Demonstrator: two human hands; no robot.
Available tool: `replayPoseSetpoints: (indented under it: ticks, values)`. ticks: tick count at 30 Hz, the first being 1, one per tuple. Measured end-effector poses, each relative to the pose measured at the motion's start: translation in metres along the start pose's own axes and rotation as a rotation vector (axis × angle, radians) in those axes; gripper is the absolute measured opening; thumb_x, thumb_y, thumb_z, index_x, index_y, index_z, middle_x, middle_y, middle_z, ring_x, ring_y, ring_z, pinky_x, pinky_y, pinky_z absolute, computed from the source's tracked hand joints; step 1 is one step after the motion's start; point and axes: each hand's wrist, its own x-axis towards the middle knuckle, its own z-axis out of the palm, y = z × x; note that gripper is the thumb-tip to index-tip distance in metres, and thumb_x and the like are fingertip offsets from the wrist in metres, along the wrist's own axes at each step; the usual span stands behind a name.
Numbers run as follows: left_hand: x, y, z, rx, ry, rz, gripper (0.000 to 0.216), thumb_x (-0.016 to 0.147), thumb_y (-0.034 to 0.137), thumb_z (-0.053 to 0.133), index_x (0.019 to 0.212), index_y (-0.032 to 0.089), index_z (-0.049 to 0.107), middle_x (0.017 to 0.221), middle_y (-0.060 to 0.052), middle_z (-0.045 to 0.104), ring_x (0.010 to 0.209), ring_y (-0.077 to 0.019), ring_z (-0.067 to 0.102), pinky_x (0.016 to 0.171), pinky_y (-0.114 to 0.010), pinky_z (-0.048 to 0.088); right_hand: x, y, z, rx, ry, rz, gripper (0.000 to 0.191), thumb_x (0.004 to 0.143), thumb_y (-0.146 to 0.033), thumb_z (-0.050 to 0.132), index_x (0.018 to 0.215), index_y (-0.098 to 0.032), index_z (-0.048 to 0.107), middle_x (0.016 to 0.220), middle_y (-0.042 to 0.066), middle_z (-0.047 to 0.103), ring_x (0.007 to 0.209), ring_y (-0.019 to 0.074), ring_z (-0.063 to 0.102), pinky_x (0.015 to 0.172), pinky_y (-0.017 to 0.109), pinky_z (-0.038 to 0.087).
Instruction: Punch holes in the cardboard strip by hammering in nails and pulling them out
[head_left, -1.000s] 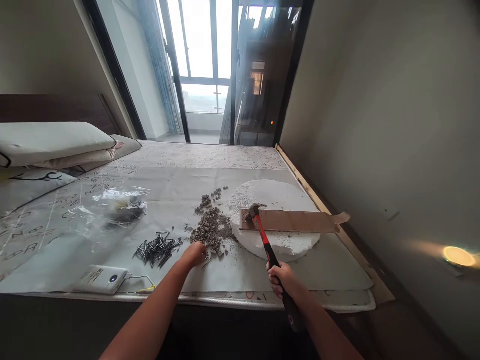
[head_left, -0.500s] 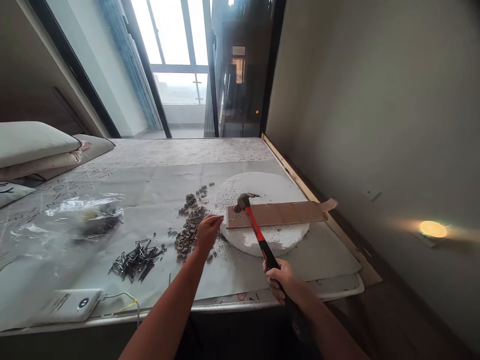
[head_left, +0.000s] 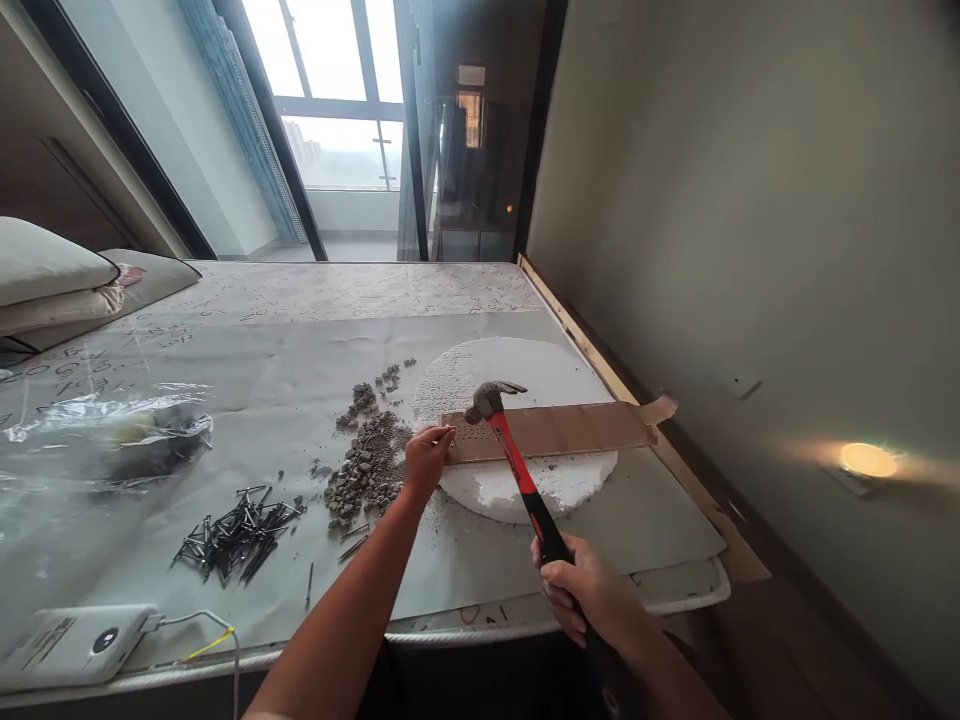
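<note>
A claw hammer (head_left: 511,450) with a red and black handle is gripped in my right hand (head_left: 570,585). Its steel head hovers over or rests near the left part of a flat brown board (head_left: 570,430) dotted with small holes; I cannot tell whether they touch. At the board's left end, my left hand (head_left: 426,462) is closed in a pinch. Whatever sits between its fingertips is too small to name. Under the board lies a round white foam slab (head_left: 517,365). Grey gravel (head_left: 367,455) is heaped just left of my left hand.
A pile of nails (head_left: 240,535) lies on the grey sheet (head_left: 277,360), with a few loose ones nearer my left forearm. Left of it are a clear plastic bag (head_left: 150,440) and a white power bank (head_left: 75,643) with a cable. A wooden rail (head_left: 577,335) borders the right side.
My left hand has moved from the gravel's edge to the board's left end. The view has shifted slightly, and more loose nails show beside my left forearm. The hammer remains over the board.
</note>
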Motion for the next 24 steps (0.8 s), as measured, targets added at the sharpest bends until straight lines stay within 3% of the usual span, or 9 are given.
replayPoseSetpoints:
  ticks: [8, 16, 24]
  values:
    - [-0.002, -0.003, 0.001, -0.028, -0.033, -0.003, 0.025, 0.077, 0.038, 0.055, 0.072, 0.017, 0.068, 0.074, -0.003, 0.065, 0.068, -0.0129, 0.057, 0.063, -0.023, 0.042, -0.003, -0.003, 0.003, -0.041, -0.049, 0.011, 0.012, 0.069, -0.026, 0.049, 0.074, -0.020, 0.040, 0.040, -0.014, 0.032, 0.025, 0.0028, 0.024, 0.025, 0.015, 0.026]
    - [-0.006, -0.005, 0.003, 0.137, -0.016, 0.088, 0.025, 0.080, 0.033, 0.052, 0.067, 0.017, 0.067, 0.067, -0.002, 0.062, 0.064, -0.0121, 0.055, 0.063, -0.023, 0.040, -0.002, 0.005, 0.005, -0.054, -0.053, -0.003, 0.018, 0.070, -0.033, 0.051, 0.077, -0.020, 0.040, 0.041, -0.014, 0.031, 0.025, 0.0021, 0.021, 0.025, 0.015, 0.024]
    - [-0.011, -0.010, 0.005, 0.220, 0.009, 0.118, 0.023, 0.081, 0.028, 0.053, 0.065, 0.016, 0.065, 0.065, -0.003, 0.062, 0.064, -0.0124, 0.054, 0.063, -0.023, 0.039, -0.009, -0.006, 0.014, -0.285, 0.028, -0.005, 0.018, 0.071, -0.036, 0.048, 0.079, -0.020, 0.043, 0.044, -0.012, 0.028, 0.030, 0.0041, 0.024, 0.032, 0.018, 0.022]
